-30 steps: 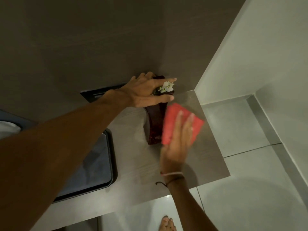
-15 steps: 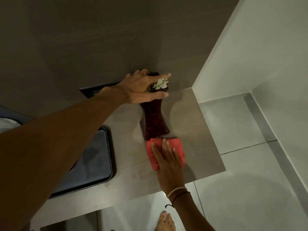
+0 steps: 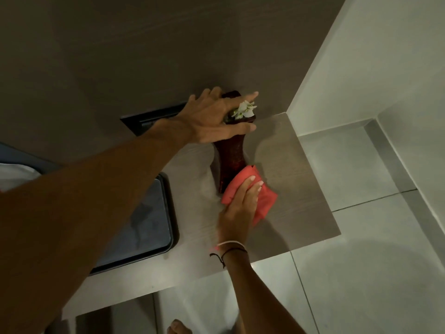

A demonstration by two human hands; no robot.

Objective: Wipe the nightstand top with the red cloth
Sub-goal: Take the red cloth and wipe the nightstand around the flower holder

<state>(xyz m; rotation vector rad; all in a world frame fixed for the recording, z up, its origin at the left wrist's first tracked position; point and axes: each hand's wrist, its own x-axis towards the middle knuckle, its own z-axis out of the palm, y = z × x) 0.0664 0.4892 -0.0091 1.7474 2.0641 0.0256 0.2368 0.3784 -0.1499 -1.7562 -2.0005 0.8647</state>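
The red cloth [image 3: 250, 189] is being pressed flat on the nightstand top [image 3: 296, 179] under the right hand [image 3: 237, 213], just beside the dark red vase [image 3: 231, 155]. The vase's top is being gripped by the left hand [image 3: 212, 119].

Single head-worn view, looking steeply down from above, close over the nightstand top [image 3: 296, 189], floor tiles [image 3: 361, 273] below

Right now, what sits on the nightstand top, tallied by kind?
Vase: 1
Cloth: 1
Tray: 1
Total: 3
The left hand grips the vase; the right hand presses the cloth.
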